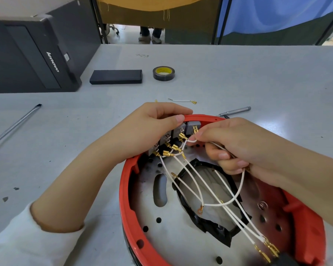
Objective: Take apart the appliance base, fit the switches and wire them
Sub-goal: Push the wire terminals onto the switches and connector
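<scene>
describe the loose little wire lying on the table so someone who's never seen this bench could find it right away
Start at the red appliance base under both hands, then look just beyond its far rim on the grey table, short of the tape roll. The loose wire lies there alone: short, white, one gold connector, and plugged into nothing.

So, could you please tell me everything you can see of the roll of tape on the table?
The roll of tape is a small ring of glossy black tape, plastic by its look, wound on a core with a yellow label inside the hole. It lies flat on the grey table, well beyond the hands and the red appliance base. A flat black box lies apart to its left. Nothing touches it but the table; no loose end shows.
</scene>
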`<state>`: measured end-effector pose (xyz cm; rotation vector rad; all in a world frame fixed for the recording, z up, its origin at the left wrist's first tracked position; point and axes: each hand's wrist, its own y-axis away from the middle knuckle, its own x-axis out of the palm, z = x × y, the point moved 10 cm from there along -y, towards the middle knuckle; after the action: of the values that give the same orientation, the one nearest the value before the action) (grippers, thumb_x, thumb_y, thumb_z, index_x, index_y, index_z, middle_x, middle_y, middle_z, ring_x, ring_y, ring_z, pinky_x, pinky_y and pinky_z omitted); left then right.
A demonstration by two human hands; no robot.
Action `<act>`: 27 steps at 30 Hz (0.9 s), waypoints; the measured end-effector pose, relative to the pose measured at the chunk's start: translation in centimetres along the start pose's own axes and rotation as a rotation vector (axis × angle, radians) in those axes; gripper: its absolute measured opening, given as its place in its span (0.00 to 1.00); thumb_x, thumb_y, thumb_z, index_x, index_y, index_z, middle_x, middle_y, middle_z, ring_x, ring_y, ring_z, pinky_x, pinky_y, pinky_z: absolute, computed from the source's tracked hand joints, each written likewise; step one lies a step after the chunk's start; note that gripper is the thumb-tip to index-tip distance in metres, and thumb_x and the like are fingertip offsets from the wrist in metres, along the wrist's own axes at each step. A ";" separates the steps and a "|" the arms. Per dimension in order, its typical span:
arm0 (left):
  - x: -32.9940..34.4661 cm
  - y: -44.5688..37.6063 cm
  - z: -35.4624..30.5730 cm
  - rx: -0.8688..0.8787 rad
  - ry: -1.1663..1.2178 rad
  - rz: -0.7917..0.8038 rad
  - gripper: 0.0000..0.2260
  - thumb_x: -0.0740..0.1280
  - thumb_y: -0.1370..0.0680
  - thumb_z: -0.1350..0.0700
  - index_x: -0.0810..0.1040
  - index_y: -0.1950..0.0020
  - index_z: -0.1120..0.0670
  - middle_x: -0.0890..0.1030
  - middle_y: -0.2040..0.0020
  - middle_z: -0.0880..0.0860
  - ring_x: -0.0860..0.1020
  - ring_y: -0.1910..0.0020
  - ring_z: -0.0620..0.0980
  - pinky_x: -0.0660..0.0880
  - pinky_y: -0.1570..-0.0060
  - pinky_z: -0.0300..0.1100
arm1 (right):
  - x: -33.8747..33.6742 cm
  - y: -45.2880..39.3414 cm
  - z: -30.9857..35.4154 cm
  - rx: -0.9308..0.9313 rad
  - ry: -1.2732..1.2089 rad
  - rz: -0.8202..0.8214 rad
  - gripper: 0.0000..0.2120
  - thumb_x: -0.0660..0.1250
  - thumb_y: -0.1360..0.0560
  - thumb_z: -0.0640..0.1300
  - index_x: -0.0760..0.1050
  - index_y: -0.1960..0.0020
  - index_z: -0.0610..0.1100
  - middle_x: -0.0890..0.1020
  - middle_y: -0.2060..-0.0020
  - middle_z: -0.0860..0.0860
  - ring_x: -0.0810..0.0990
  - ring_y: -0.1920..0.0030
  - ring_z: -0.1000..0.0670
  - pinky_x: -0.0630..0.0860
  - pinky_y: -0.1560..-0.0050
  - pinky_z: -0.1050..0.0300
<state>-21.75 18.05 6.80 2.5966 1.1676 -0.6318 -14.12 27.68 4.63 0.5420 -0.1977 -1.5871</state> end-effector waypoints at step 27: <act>0.2 0.0 0.1 0.026 -0.044 0.017 0.11 0.63 0.19 0.52 0.80 0.42 0.40 0.82 0.44 0.41 0.78 0.42 0.40 0.72 0.41 0.32 | -0.1 0.0 0.1 -0.003 -0.012 -0.001 0.09 0.61 0.23 0.40 0.77 0.57 0.39 0.62 0.82 0.50 0.56 0.86 0.55 0.55 0.82 0.69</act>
<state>-21.73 18.12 6.59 2.5978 1.1302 -0.7011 -14.14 27.78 4.76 0.5305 -0.2043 -1.5914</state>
